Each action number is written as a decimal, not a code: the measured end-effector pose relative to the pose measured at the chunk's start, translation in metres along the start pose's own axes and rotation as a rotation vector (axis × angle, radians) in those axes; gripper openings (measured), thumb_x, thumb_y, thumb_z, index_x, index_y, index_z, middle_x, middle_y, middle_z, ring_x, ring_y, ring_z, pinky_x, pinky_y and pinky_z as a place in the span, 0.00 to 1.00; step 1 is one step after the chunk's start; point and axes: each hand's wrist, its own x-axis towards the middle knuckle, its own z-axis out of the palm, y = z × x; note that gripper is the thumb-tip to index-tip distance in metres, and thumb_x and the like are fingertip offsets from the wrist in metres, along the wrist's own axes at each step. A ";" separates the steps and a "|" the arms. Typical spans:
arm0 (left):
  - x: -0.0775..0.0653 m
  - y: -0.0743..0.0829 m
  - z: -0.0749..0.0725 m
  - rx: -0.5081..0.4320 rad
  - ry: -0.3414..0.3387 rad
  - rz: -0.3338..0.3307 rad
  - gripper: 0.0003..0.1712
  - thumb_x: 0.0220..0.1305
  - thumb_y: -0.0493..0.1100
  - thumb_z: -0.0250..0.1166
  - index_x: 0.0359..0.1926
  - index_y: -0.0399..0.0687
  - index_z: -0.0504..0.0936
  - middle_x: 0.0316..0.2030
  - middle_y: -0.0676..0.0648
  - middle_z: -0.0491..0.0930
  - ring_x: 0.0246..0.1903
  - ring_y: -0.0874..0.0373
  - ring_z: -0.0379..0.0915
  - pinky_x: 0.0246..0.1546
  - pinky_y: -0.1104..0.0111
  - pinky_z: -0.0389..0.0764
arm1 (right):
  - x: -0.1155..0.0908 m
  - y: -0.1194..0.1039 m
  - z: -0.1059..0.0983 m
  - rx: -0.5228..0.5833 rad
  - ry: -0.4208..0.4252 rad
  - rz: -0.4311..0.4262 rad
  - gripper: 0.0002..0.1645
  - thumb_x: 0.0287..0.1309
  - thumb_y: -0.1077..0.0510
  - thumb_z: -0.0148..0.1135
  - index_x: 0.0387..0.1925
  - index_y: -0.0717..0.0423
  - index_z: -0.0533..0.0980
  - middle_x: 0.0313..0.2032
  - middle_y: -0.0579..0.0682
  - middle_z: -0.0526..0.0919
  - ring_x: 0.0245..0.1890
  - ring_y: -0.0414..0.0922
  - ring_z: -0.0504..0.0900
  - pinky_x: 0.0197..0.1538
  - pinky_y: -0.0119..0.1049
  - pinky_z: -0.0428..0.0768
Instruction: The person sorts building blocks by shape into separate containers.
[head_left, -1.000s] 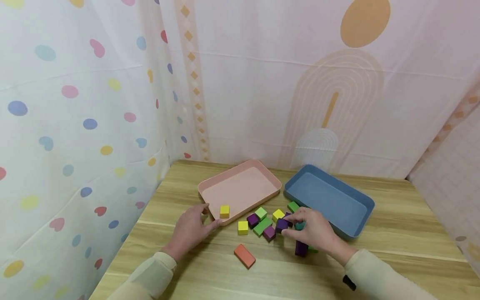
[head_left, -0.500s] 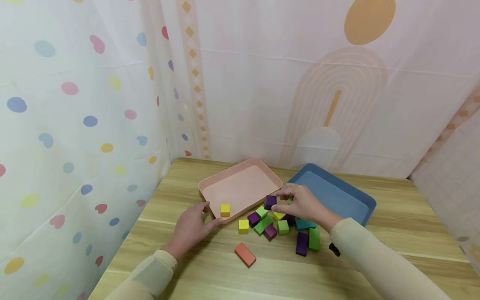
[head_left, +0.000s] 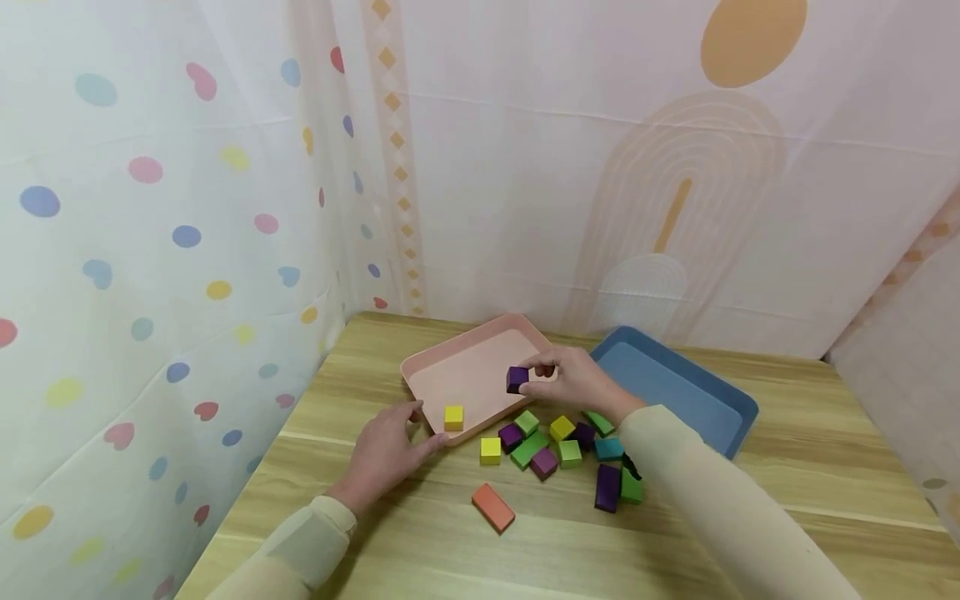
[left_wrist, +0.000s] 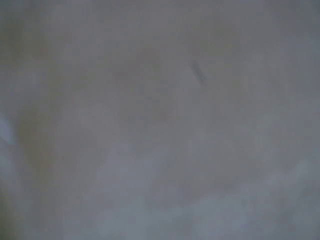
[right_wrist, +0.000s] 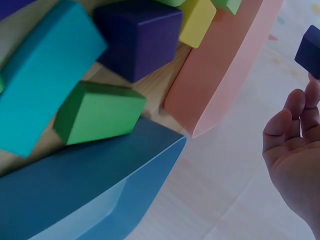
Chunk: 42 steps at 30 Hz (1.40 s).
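My right hand (head_left: pixel 577 379) pinches a dark purple cube (head_left: pixel 517 380) between thumb and fingers, up over the right part of the pink tray (head_left: pixel 480 353). In the right wrist view that purple cube (right_wrist: pixel 309 52) sits at the fingertips, at the right edge. My left hand (head_left: pixel 384 454) holds the pink tray's near left corner, thumb on the front side and fingers on the left side. Inside that tray, by this corner, lies a yellow cube (head_left: pixel 453 417). The left wrist view is a dim blur.
A blue tray (head_left: pixel 675 387) stands at the right, partly behind my right forearm. Before the trays lie several blocks, among them a yellow cube (head_left: pixel 491 451), a teal block (head_left: pixel 609 449) and a long purple block (head_left: pixel 607 488). An orange block (head_left: pixel 493 507) lies nearer me.
My right hand has lifted the dark purple cube from the pile and carried it left and away from me, over the pink tray. My left hand has stayed at the tray's corner.
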 end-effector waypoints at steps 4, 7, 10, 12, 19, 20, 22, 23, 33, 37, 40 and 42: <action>0.000 -0.001 0.001 0.006 -0.009 -0.002 0.45 0.55 0.68 0.70 0.60 0.37 0.77 0.41 0.48 0.81 0.35 0.54 0.73 0.39 0.58 0.77 | 0.011 -0.001 0.007 -0.013 -0.019 0.003 0.21 0.57 0.42 0.71 0.50 0.43 0.84 0.31 0.40 0.77 0.32 0.42 0.73 0.33 0.36 0.73; 0.000 -0.001 0.001 0.006 -0.018 -0.007 0.45 0.55 0.68 0.70 0.60 0.37 0.77 0.41 0.48 0.81 0.36 0.54 0.73 0.40 0.58 0.77 | 0.019 -0.004 0.012 -0.014 -0.034 -0.009 0.20 0.57 0.43 0.72 0.49 0.43 0.85 0.34 0.41 0.80 0.34 0.42 0.74 0.36 0.36 0.74; 0.000 -0.002 0.002 0.008 -0.022 -0.014 0.46 0.55 0.69 0.70 0.60 0.37 0.76 0.41 0.48 0.80 0.37 0.54 0.73 0.42 0.58 0.77 | 0.025 -0.007 0.018 -0.020 -0.038 -0.029 0.19 0.56 0.45 0.73 0.48 0.44 0.85 0.34 0.42 0.81 0.35 0.42 0.74 0.38 0.36 0.74; 0.000 -0.002 0.002 0.008 -0.023 -0.020 0.46 0.55 0.69 0.70 0.61 0.38 0.76 0.42 0.49 0.80 0.37 0.54 0.73 0.42 0.58 0.77 | 0.029 -0.009 0.024 -0.007 -0.047 -0.060 0.18 0.56 0.48 0.73 0.48 0.47 0.86 0.34 0.43 0.81 0.34 0.42 0.73 0.38 0.36 0.73; 0.000 -0.001 0.001 0.017 -0.034 -0.030 0.47 0.55 0.69 0.69 0.62 0.38 0.75 0.43 0.48 0.80 0.38 0.53 0.73 0.42 0.57 0.77 | 0.036 -0.011 0.043 0.025 -0.107 -0.018 0.14 0.57 0.48 0.73 0.45 0.44 0.86 0.31 0.40 0.77 0.34 0.41 0.72 0.37 0.33 0.72; 0.000 -0.001 0.001 0.019 -0.036 -0.031 0.47 0.55 0.69 0.69 0.62 0.38 0.75 0.43 0.48 0.80 0.40 0.53 0.74 0.43 0.56 0.78 | 0.037 -0.011 0.045 0.020 -0.113 0.002 0.14 0.57 0.48 0.73 0.45 0.43 0.86 0.32 0.40 0.77 0.35 0.41 0.72 0.37 0.33 0.73; -0.001 0.000 -0.001 0.020 -0.041 -0.031 0.47 0.56 0.69 0.68 0.62 0.37 0.75 0.44 0.47 0.80 0.42 0.51 0.75 0.45 0.54 0.78 | 0.037 -0.011 0.049 0.013 -0.126 0.038 0.15 0.56 0.47 0.73 0.46 0.42 0.86 0.33 0.40 0.78 0.36 0.41 0.73 0.37 0.33 0.74; -0.001 0.000 -0.001 0.021 -0.041 -0.029 0.46 0.56 0.69 0.68 0.62 0.37 0.75 0.45 0.46 0.80 0.42 0.51 0.75 0.46 0.54 0.78 | 0.038 -0.012 0.051 0.010 -0.133 0.048 0.16 0.56 0.47 0.73 0.47 0.41 0.86 0.34 0.40 0.78 0.36 0.42 0.73 0.38 0.33 0.75; -0.001 0.000 -0.001 -0.004 -0.009 -0.009 0.45 0.56 0.67 0.70 0.61 0.37 0.76 0.41 0.47 0.81 0.38 0.53 0.75 0.44 0.54 0.77 | 0.047 -0.012 0.064 -0.042 -0.192 0.065 0.17 0.56 0.47 0.73 0.48 0.42 0.86 0.30 0.41 0.77 0.34 0.41 0.73 0.36 0.32 0.72; -0.002 0.000 -0.001 -0.007 -0.007 -0.004 0.45 0.56 0.68 0.70 0.61 0.37 0.76 0.41 0.47 0.81 0.38 0.53 0.75 0.43 0.54 0.77 | 0.050 -0.012 0.068 -0.060 -0.208 0.079 0.18 0.56 0.47 0.73 0.48 0.43 0.86 0.28 0.41 0.78 0.33 0.40 0.73 0.36 0.33 0.72; -0.002 0.001 -0.002 -0.005 -0.015 -0.006 0.45 0.56 0.68 0.70 0.61 0.37 0.76 0.42 0.47 0.81 0.38 0.53 0.75 0.44 0.54 0.77 | 0.052 -0.014 0.070 -0.069 -0.223 0.099 0.18 0.56 0.47 0.73 0.48 0.43 0.86 0.27 0.40 0.78 0.33 0.40 0.74 0.36 0.33 0.72; -0.002 0.001 -0.002 -0.005 -0.021 -0.009 0.45 0.56 0.68 0.69 0.61 0.37 0.75 0.42 0.47 0.81 0.39 0.53 0.76 0.45 0.54 0.77 | 0.053 -0.015 0.071 -0.065 -0.235 0.114 0.18 0.56 0.47 0.73 0.49 0.43 0.86 0.27 0.40 0.79 0.34 0.41 0.74 0.36 0.33 0.73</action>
